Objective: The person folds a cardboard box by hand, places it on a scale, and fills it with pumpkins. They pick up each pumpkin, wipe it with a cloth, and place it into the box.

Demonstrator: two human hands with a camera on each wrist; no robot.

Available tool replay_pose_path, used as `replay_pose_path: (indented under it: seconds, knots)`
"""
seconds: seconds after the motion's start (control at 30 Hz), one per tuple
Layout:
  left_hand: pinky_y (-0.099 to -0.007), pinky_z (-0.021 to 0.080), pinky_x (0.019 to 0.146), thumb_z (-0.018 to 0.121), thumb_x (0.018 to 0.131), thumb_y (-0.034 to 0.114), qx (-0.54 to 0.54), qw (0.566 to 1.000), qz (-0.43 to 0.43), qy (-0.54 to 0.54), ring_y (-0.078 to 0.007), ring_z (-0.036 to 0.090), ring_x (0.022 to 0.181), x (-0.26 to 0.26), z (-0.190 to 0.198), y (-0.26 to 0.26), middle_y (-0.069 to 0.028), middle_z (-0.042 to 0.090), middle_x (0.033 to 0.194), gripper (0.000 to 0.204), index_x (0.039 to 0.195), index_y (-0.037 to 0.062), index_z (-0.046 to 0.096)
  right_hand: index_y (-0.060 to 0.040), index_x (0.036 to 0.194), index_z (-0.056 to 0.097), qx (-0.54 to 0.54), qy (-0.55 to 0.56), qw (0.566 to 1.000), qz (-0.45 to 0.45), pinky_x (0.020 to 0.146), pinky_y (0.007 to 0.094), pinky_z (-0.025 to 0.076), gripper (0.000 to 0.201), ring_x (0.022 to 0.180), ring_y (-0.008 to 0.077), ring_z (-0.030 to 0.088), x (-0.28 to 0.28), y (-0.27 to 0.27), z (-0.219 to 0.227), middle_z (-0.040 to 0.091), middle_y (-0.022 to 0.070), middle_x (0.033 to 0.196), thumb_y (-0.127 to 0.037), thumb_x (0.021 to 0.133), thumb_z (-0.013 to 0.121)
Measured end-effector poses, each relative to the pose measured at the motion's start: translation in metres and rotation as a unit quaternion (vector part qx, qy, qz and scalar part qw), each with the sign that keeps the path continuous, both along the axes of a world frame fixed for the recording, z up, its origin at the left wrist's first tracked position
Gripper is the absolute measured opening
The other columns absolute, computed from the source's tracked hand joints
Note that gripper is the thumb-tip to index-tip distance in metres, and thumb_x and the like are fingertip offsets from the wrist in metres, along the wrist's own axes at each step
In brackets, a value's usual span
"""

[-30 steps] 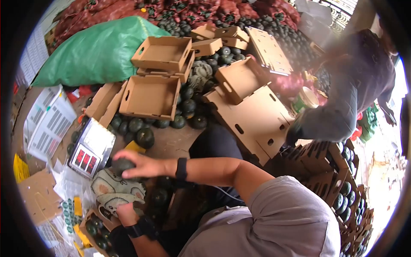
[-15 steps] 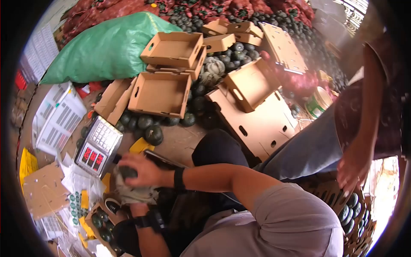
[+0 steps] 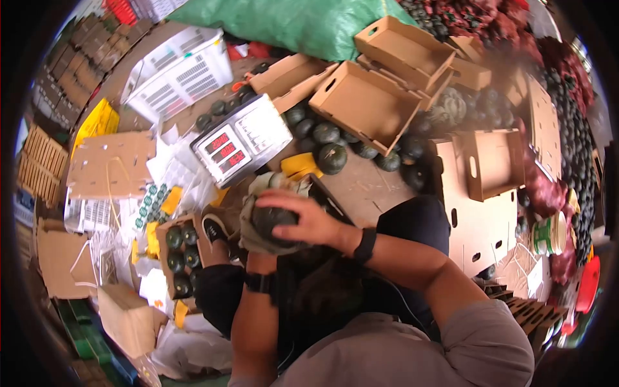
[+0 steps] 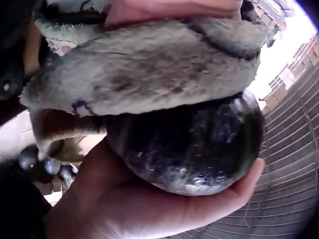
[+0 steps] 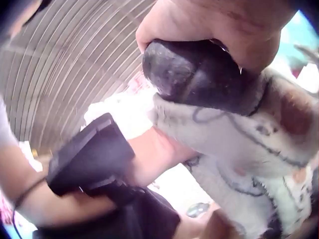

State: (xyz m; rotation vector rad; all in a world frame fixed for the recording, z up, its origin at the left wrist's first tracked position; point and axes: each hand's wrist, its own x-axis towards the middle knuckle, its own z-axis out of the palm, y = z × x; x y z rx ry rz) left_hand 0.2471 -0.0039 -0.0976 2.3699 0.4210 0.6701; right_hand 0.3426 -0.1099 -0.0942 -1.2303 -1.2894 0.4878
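A round dark green squash sits between both hands, over the lap. My right hand grips it from above, fingers spread across its top; in the left wrist view that hand's thumb and palm curve around its side. A fleecy off-white cloth with dark printed lines and brown patches wraps its lower side. My left hand holds this cloth against the squash from below; in the head view the cloth hides its fingers, and only the wrist shows.
A scale with a red lit display stands ahead. Left of my knee is a carton of squashes. Shallow cardboard trays lie on loose squashes ahead right. A white plastic crate and a green sack stand behind.
The head view has turned left, so the surroundings shift right. The cloth, earlier spread open with its print showing, is now bunched around the squash. The other person has left the view.
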Motion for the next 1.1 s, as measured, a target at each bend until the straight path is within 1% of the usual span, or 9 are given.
replay_pose_path:
  seconds: [0.2,0.27,0.4,0.53,0.67,0.77,0.8,0.93,1.1]
  knots:
    - [-0.0357,0.047,0.088,0.056,0.086,0.021,0.091,0.993,-0.019,0.078,-0.0234,0.059,0.102,0.000,-0.031,0.022,-0.0080,0.062,0.111,0.029,0.112,0.0085,0.060,-0.0129,0.114,0.064,-0.089,-0.114,0.944,-0.296,0.087,0.0353,0.049,0.044,0.103,0.0331,0.058,-0.035,0.001,0.013,0.057,0.0154,0.111,-0.022,0.072,0.078]
    - [-0.0333,0.045,0.091,0.055,0.088,0.019,-0.464,0.872,-0.150,-0.043,-0.0210,0.058,0.103,-0.007,-0.077,0.040,-0.0071,0.061,0.112,0.029,0.115,0.0065,0.058,-0.0114,0.115,0.064,-0.030,-0.018,0.982,-0.185,0.087,0.0321,0.048,0.040,0.102,0.0274,0.059,-0.017,0.000,0.009,0.059,0.0140,0.110,-0.014,0.076,0.075]
    - [-0.0339,0.046,0.090,0.059,0.087,0.017,-0.282,0.943,-0.076,-0.159,-0.0224,0.058,0.102,0.002,-0.043,0.001,-0.0083,0.060,0.113,0.032,0.117,0.0048,0.056,-0.0084,0.133,0.046,0.038,0.485,0.865,-0.124,0.086,0.0264,0.046,0.047,0.105,0.0101,0.052,-0.029,0.007,-0.009,0.056,0.0055,0.116,-0.013,0.090,0.064]
    - [-0.0369,0.045,0.090,0.066,0.074,0.019,-0.130,0.986,-0.014,-0.101,-0.0272,0.057,0.105,-0.004,-0.024,-0.009,-0.0099,0.060,0.113,0.042,0.114,0.0078,0.059,-0.0078,0.135,0.043,-0.079,-0.115,0.977,-0.159,0.089,0.0316,0.047,0.064,0.105,0.0243,0.057,0.006,-0.012,0.000,0.055,0.0131,0.119,-0.017,0.080,0.073]
    - [-0.0378,0.047,0.085,0.065,0.074,0.021,-0.064,0.993,-0.071,-0.074,-0.0283,0.059,0.096,-0.012,-0.032,0.024,-0.0083,0.061,0.105,0.036,0.107,0.0085,0.060,-0.0056,0.131,0.045,-0.144,-0.075,0.986,-0.024,0.091,0.0317,0.046,0.064,0.104,0.0253,0.058,0.004,-0.021,0.029,0.057,0.0132,0.118,-0.015,0.075,0.076]
    - [-0.0340,0.048,0.083,0.066,0.077,0.022,-0.633,0.746,-0.068,-0.195,-0.0222,0.060,0.094,-0.006,-0.067,0.009,-0.0082,0.062,0.100,0.031,0.104,0.0074,0.059,-0.0043,0.130,0.045,-0.129,0.415,0.901,0.007,0.090,0.0310,0.046,0.068,0.103,0.0157,0.056,-0.009,-0.014,0.009,0.057,0.0074,0.116,-0.015,0.072,0.079]
    - [-0.0347,0.047,0.084,0.068,0.072,0.022,-0.493,0.847,-0.049,-0.196,-0.0234,0.060,0.094,-0.002,-0.058,0.004,-0.0093,0.061,0.100,0.037,0.105,0.0066,0.058,-0.0040,0.130,0.045,-0.119,0.577,0.808,-0.002,0.090,0.0308,0.046,0.069,0.103,0.0138,0.056,-0.017,-0.011,0.002,0.057,0.0063,0.115,-0.015,0.071,0.080]
    - [-0.0362,0.043,0.093,0.072,0.063,0.023,0.103,0.991,0.022,-0.081,-0.0291,0.057,0.102,-0.014,-0.028,0.004,-0.0121,0.060,0.104,0.047,0.105,0.0066,0.058,-0.0071,0.126,0.048,-0.116,-0.141,0.971,-0.154,0.087,0.0366,0.048,0.072,0.103,0.0302,0.057,-0.003,-0.019,-0.004,0.056,0.0137,0.112,-0.009,0.063,0.083]
    - [-0.0362,0.047,0.087,0.067,0.073,0.023,-0.025,0.985,-0.024,-0.169,-0.0286,0.059,0.095,-0.017,-0.010,0.019,-0.0116,0.061,0.101,0.030,0.098,0.0072,0.060,-0.0074,0.120,0.050,-0.040,-0.188,0.973,-0.130,0.092,0.0396,0.044,0.080,0.105,0.0334,0.052,-0.013,-0.021,0.012,0.054,0.0153,0.112,-0.007,0.050,0.088]
